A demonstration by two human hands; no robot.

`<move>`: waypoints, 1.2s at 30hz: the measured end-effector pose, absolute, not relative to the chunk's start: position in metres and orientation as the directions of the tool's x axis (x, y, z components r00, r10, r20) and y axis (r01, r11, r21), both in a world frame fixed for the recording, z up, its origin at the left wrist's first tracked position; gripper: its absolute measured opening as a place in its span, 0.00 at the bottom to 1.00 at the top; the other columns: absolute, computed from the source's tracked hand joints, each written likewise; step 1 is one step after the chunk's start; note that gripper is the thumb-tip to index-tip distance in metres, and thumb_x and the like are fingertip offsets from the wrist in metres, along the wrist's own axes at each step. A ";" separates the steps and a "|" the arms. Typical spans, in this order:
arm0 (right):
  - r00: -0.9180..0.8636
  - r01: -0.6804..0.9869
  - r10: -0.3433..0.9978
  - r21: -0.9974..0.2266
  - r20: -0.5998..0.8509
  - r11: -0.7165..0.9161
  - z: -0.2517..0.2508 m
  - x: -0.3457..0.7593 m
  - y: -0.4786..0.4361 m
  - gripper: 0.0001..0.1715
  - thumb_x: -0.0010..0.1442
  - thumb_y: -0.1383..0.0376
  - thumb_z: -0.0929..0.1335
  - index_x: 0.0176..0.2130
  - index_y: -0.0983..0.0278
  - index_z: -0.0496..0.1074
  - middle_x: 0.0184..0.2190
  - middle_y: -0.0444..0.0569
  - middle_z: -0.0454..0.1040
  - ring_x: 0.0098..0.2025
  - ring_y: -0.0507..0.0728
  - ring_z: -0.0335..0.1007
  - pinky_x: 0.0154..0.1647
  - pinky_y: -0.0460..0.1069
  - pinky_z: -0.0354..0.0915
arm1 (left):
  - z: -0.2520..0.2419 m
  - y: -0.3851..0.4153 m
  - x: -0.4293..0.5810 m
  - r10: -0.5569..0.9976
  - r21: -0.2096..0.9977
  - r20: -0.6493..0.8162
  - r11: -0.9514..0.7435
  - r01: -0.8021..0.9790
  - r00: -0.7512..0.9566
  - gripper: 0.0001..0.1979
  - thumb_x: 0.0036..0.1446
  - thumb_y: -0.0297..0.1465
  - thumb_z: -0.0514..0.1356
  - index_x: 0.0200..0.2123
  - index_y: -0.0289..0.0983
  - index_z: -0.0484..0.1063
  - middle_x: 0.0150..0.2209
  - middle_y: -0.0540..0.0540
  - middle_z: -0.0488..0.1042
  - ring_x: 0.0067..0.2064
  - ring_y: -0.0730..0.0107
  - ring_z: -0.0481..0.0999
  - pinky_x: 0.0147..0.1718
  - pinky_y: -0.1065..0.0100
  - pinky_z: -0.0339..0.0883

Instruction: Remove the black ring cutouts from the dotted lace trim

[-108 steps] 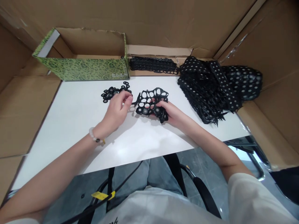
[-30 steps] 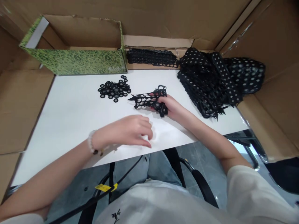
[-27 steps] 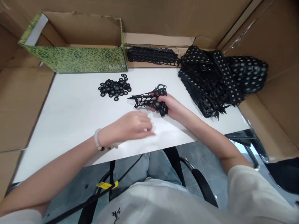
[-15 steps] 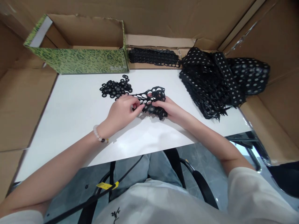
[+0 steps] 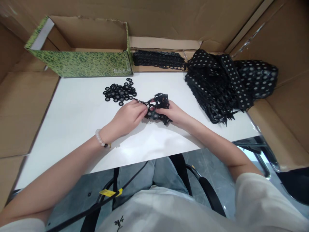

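Observation:
A black perforated rubber sheet (image 5: 158, 113), with round holes and some ring-shaped pieces still in it, is bunched between my two hands above the white table. My left hand (image 5: 130, 116) pinches its left side, fingers pressed together; whether a loose ring is between them is hidden. My right hand (image 5: 175, 112) grips the crumpled right end, thumb on top and the other fingers mostly behind it. Just beyond my left hand lies a pile of small black rings (image 5: 118, 92) with grey centres.
An open green patterned box (image 5: 91, 62) stands at the back left. Beside it is a stack of black perforated strips (image 5: 159, 60). Black dotted sheets (image 5: 222, 83) are heaped at the right. Cardboard walls (image 5: 164, 19) enclose the white table (image 5: 72, 129).
The stretched left part of the sheet has been drawn together and folded. My left fingers have closed up nearer my right hand, which has hardly moved.

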State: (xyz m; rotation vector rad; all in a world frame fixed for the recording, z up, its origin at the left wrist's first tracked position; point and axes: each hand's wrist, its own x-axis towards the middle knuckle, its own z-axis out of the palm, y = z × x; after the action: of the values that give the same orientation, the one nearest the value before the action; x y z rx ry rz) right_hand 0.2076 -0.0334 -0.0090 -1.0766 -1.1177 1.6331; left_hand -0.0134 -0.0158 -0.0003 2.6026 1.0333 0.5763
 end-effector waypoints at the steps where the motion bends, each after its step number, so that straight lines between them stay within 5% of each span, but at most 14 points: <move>1: -0.249 -0.171 0.949 -0.956 -0.192 -0.239 -0.008 0.208 -0.033 0.25 0.46 0.71 0.73 0.46 0.63 0.77 0.38 0.46 0.82 0.47 0.58 0.79 0.57 0.54 0.72 | 0.000 -0.014 -0.015 0.719 0.413 0.258 -0.685 0.600 0.645 0.18 0.72 0.36 0.48 0.31 0.39 0.70 0.30 0.42 0.74 0.38 0.55 0.74 0.39 0.58 0.67; 8: -0.208 -0.200 0.945 -0.935 -0.252 -0.294 -0.001 0.210 -0.033 0.27 0.44 0.71 0.70 0.47 0.63 0.77 0.36 0.46 0.81 0.45 0.60 0.77 0.50 0.53 0.74 | 0.005 -0.008 -0.022 0.823 0.411 0.287 -0.567 0.713 0.489 0.21 0.70 0.39 0.52 0.23 0.41 0.64 0.24 0.46 0.67 0.29 0.61 0.69 0.30 0.61 0.58; 20: -0.339 -0.171 0.935 -0.971 -0.101 -0.167 -0.002 0.213 -0.035 0.31 0.46 0.71 0.70 0.51 0.59 0.75 0.39 0.44 0.81 0.48 0.58 0.77 0.57 0.53 0.72 | 0.002 -0.014 -0.015 0.780 0.579 0.171 -0.574 0.579 0.602 0.20 0.66 0.44 0.56 0.26 0.39 0.70 0.26 0.47 0.73 0.29 0.64 0.71 0.30 0.63 0.60; 25: -0.376 -0.093 0.922 -0.987 -0.089 -0.133 -0.005 0.214 -0.034 0.35 0.46 0.71 0.69 0.54 0.59 0.74 0.45 0.47 0.81 0.50 0.59 0.77 0.58 0.56 0.73 | 0.003 -0.011 -0.012 0.811 0.705 0.107 -0.470 0.531 0.575 0.19 0.65 0.37 0.52 0.22 0.38 0.67 0.24 0.49 0.71 0.28 0.68 0.69 0.30 0.65 0.60; 28: -0.272 -0.076 0.952 -0.983 -0.138 -0.164 -0.008 0.216 -0.030 0.34 0.43 0.70 0.67 0.52 0.61 0.74 0.44 0.48 0.80 0.46 0.60 0.76 0.51 0.56 0.75 | 0.004 0.001 -0.023 0.918 0.755 0.148 -0.346 0.558 0.368 0.15 0.62 0.31 0.52 0.23 0.38 0.66 0.25 0.49 0.71 0.30 0.68 0.69 0.32 0.65 0.61; 32: -0.085 -0.097 0.975 -0.972 -0.205 -0.213 -0.009 0.222 -0.020 0.35 0.40 0.70 0.65 0.50 0.62 0.73 0.38 0.48 0.77 0.38 0.59 0.74 0.36 0.53 0.74 | -0.002 0.031 -0.057 0.940 0.683 0.338 -0.210 0.700 -0.049 0.15 0.67 0.29 0.52 0.28 0.36 0.71 0.31 0.48 0.74 0.39 0.66 0.69 0.48 0.62 0.64; 34: -0.085 -0.114 0.972 -0.967 -0.220 -0.229 -0.010 0.225 -0.015 0.35 0.40 0.69 0.65 0.51 0.62 0.72 0.37 0.48 0.76 0.36 0.59 0.73 0.33 0.52 0.74 | -0.007 0.041 -0.067 0.914 0.541 0.406 -0.226 0.810 -0.016 0.13 0.70 0.36 0.56 0.37 0.36 0.77 0.41 0.46 0.76 0.51 0.62 0.65 0.61 0.57 0.57; 36: -0.119 -0.129 0.970 -0.966 -0.211 -0.226 -0.012 0.226 -0.012 0.37 0.40 0.69 0.66 0.52 0.62 0.71 0.38 0.48 0.75 0.36 0.59 0.73 0.35 0.54 0.75 | -0.007 0.043 -0.065 0.920 0.487 0.391 -0.230 0.843 0.024 0.15 0.70 0.41 0.59 0.45 0.36 0.79 0.49 0.46 0.74 0.58 0.59 0.61 0.64 0.55 0.52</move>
State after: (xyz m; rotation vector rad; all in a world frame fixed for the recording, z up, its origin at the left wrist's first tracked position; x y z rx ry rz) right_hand 0.2257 -0.0122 -0.0122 -1.2087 -1.0643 1.5132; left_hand -0.0654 0.0433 -0.0066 2.1597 1.8708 0.9864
